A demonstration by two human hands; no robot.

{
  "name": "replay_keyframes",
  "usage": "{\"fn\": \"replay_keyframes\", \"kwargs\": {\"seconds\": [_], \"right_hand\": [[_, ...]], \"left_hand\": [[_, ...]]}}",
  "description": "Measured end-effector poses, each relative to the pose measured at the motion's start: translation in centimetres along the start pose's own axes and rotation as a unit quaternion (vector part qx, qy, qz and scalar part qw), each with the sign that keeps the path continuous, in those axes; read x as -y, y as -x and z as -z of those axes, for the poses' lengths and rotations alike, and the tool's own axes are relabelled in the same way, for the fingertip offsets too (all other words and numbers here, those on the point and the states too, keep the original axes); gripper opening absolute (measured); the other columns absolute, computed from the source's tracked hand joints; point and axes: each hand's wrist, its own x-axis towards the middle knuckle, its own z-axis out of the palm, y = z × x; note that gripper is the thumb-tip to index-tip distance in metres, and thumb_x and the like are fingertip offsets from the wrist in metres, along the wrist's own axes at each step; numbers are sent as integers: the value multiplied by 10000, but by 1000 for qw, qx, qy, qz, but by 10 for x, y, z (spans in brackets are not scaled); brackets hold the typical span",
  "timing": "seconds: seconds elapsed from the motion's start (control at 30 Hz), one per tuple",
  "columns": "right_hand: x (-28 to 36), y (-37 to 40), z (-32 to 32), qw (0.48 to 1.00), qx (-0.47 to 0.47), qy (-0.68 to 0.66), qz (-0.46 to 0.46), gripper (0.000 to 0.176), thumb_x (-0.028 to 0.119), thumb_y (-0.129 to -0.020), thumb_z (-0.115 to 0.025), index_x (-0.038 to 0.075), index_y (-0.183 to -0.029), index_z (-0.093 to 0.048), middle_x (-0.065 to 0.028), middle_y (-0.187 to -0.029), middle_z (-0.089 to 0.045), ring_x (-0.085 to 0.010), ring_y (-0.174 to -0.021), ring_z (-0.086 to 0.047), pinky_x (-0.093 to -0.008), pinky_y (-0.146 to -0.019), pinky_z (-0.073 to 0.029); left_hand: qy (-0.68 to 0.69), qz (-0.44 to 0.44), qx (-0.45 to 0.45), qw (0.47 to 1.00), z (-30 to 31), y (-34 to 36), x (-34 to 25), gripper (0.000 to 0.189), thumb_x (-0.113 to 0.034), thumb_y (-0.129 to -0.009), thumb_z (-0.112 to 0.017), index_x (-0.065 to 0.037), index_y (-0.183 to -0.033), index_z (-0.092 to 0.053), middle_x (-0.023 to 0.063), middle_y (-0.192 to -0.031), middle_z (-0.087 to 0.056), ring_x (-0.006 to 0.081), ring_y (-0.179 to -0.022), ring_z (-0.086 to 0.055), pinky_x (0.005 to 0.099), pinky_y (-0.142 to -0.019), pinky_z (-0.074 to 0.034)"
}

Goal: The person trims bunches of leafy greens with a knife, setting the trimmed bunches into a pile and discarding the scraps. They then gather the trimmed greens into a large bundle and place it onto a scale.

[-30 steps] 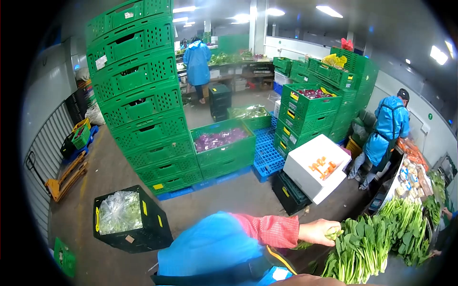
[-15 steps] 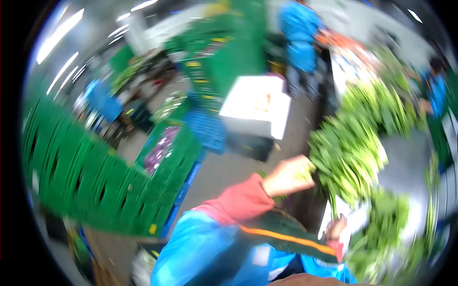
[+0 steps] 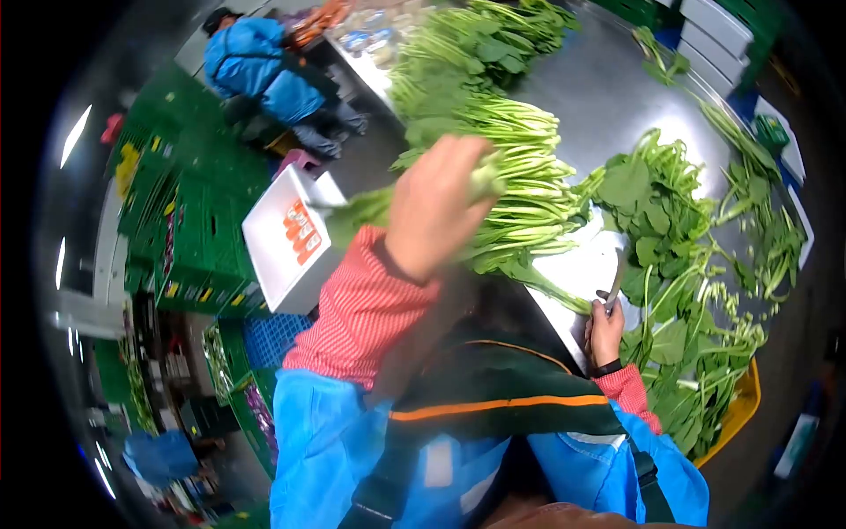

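Observation:
My left hand [image 3: 438,212] is closed around a bunch of leafy greens [image 3: 359,210], raised in front of the table's edge. Pale stems poke out on its right side, and the leaves trail off to the left, blurred. My right hand [image 3: 604,333] grips a knife [image 3: 615,284], blade pointing up and away from me. It is beside a white cutting board [image 3: 573,264], where a few leaves and stems lie. Beyond the board, bunches of greens [image 3: 524,167] are stacked with stems facing right. Loose leaves [image 3: 656,207] are heaped right of the knife.
Leaves and trimmings spread over the metal table [image 3: 599,66], above a yellow crate [image 3: 753,392]. To the left stand a white box [image 3: 286,234] with orange print and green crates [image 3: 207,229]. A person in blue [image 3: 264,70] works at the far end; another blue-clad person [image 3: 159,454] is lower left.
My view has swung right and down onto the table. My left hand has risen with the greens, whose leaves now show clearly. The right hand stays by the white board.

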Motion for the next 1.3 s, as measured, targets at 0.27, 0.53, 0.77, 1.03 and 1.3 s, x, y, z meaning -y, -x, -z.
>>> {"fn": "replay_keyframes", "kwargs": {"seconds": [0.27, 0.53, 0.77, 1.03, 1.3], "right_hand": [[35, 25, -59, 972, -165, -125, -114, 175, 193, -916, -569, 76, -994, -464, 19, -605, -436, -61, -393, -374, -213, -323, -284], [10, 50, -56, 917, -277, -186, -216, 227, 240, -903, -589, 65, -841, -460, -10, -557, -442, -99, -383, -407, -242, -324, -303], [9, 50, -68, 911, -272, -231, -208, 254, 280, -899, -582, 48, -869, -482, -19, -570, -456, -114, -409, -436, -255, -350, -339], [6, 73, -54, 905, -262, -296, -158, 169, 253, -939, -547, 95, -910, -496, 15, -574, -412, -86, -431, -407, -221, -365, -315], [15, 67, -50, 934, -189, -265, -145, 180, 246, -924, -557, 72, -923, -515, 18, -614, -431, -71, -447, -397, -216, -374, -307]], "left_hand": [[-43, -56, 201, 977, -143, -49, 78, 962, -402, -613, -818, -70, -1387, -353, 190, -1125, -495, 340, -1042, -518, 447, -861, -434], [72, -119, 206, 969, -167, -42, 123, 831, -289, -682, -790, -33, -1355, -376, 247, -1213, -454, 376, -1130, -459, 463, -962, -396], [334, -222, 310, 862, -196, 34, 55, 637, -105, -693, -729, 28, -1257, -464, 220, -1061, -557, 365, -978, -553, 418, -854, -461], [153, -256, 383, 875, -249, 124, 23, 504, -67, -795, -525, 23, -1285, -449, 163, -762, -628, 355, -740, -623, 434, -699, -505], [232, -145, 327, 905, -124, 34, -4, 464, -61, -779, -607, -107, -1234, -531, 151, -947, -581, 343, -806, -598, 394, -694, -502]]}}
